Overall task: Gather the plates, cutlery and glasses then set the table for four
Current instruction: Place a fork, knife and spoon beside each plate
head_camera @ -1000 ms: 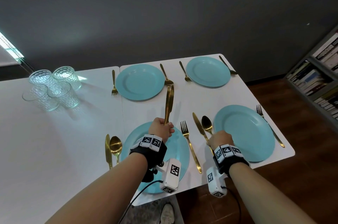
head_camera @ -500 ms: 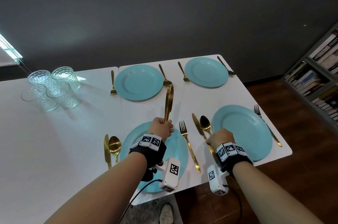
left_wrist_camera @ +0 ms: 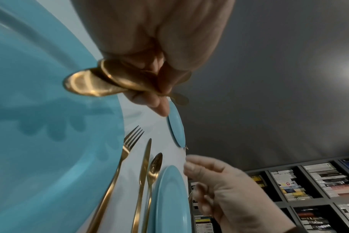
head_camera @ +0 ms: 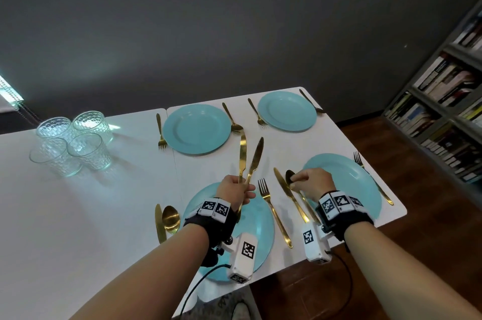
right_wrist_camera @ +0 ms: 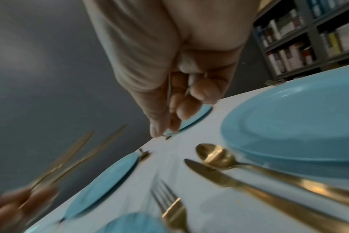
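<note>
My left hand (head_camera: 236,190) grips two gold knives (head_camera: 249,156) by their handles above the near-left blue plate (head_camera: 260,228). Their blades fan apart and point away from me. The handle ends (left_wrist_camera: 90,83) stick out below my fist in the left wrist view. My right hand (head_camera: 311,182) hovers with loosely curled fingers over the spoon (right_wrist_camera: 213,154) and knife (head_camera: 288,193) lying left of the near-right plate (head_camera: 347,178). It holds nothing. Two more plates, one far left (head_camera: 197,129) and one far right (head_camera: 287,111), have cutlery beside them.
Several clear glasses (head_camera: 70,142) stand clustered at the table's far left. A fork (head_camera: 273,212) lies between the near plates, and a knife and spoon (head_camera: 167,220) lie left of the near-left plate. A bookshelf (head_camera: 443,100) stands on the right.
The two knives in my left hand have spread apart from a tight pair. My right hand has lifted off the cutlery handles and moved forward over the spoon's bowl.
</note>
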A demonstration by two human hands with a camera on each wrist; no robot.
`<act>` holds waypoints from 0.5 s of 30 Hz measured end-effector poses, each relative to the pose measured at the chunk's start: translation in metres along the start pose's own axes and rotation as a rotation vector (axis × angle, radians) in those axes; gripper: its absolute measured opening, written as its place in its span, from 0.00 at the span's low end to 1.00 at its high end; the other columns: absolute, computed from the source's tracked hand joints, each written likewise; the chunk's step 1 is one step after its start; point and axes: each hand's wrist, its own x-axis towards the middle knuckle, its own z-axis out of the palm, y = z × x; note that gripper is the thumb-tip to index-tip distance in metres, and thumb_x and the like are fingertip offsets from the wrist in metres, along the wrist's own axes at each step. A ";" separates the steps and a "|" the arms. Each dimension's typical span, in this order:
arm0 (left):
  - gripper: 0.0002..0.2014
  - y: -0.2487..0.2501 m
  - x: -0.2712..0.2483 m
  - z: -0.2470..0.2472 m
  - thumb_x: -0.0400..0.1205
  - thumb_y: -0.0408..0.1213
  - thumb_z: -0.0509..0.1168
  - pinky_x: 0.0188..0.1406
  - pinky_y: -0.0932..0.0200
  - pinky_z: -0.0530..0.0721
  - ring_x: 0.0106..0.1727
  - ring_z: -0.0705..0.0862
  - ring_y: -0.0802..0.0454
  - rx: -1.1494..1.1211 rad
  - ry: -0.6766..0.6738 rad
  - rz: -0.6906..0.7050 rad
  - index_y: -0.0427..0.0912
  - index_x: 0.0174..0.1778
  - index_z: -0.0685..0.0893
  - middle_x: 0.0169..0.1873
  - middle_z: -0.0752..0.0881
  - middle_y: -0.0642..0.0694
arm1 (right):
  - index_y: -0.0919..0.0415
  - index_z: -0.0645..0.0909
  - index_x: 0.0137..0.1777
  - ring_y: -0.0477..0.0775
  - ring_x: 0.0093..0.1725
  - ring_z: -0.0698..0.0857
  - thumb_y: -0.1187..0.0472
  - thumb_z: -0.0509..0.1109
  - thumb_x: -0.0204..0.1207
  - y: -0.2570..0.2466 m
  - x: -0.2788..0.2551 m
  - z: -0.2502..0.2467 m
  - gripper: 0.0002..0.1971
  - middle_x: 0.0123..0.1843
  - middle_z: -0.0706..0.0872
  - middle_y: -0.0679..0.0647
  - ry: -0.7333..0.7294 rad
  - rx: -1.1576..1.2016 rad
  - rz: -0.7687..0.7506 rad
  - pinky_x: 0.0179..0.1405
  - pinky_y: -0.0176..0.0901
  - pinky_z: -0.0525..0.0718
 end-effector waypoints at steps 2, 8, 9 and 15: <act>0.03 0.006 -0.002 -0.010 0.84 0.26 0.56 0.22 0.67 0.75 0.29 0.80 0.53 0.021 -0.034 0.004 0.37 0.49 0.71 0.34 0.83 0.44 | 0.57 0.90 0.53 0.51 0.59 0.86 0.62 0.75 0.72 -0.019 -0.009 0.016 0.10 0.56 0.90 0.52 0.009 -0.078 -0.139 0.63 0.39 0.80; 0.10 0.021 -0.008 -0.048 0.83 0.25 0.50 0.15 0.69 0.70 0.25 0.78 0.49 0.110 -0.204 -0.027 0.33 0.43 0.76 0.32 0.83 0.39 | 0.49 0.88 0.56 0.49 0.62 0.82 0.60 0.66 0.77 -0.083 -0.037 0.053 0.13 0.60 0.87 0.44 -0.045 -0.424 -0.559 0.59 0.41 0.80; 0.13 0.022 -0.009 -0.054 0.83 0.24 0.50 0.16 0.68 0.69 0.25 0.78 0.49 0.145 -0.226 -0.012 0.33 0.39 0.78 0.32 0.83 0.38 | 0.50 0.88 0.56 0.50 0.61 0.82 0.59 0.65 0.78 -0.090 -0.041 0.056 0.12 0.58 0.87 0.45 -0.069 -0.504 -0.619 0.57 0.42 0.81; 0.16 0.023 -0.008 -0.089 0.81 0.25 0.53 0.21 0.64 0.73 0.27 0.81 0.49 0.316 -0.277 0.042 0.34 0.32 0.82 0.31 0.86 0.39 | 0.52 0.87 0.53 0.51 0.58 0.83 0.62 0.62 0.79 -0.114 -0.049 0.078 0.12 0.55 0.86 0.47 -0.147 -0.713 -0.704 0.47 0.39 0.79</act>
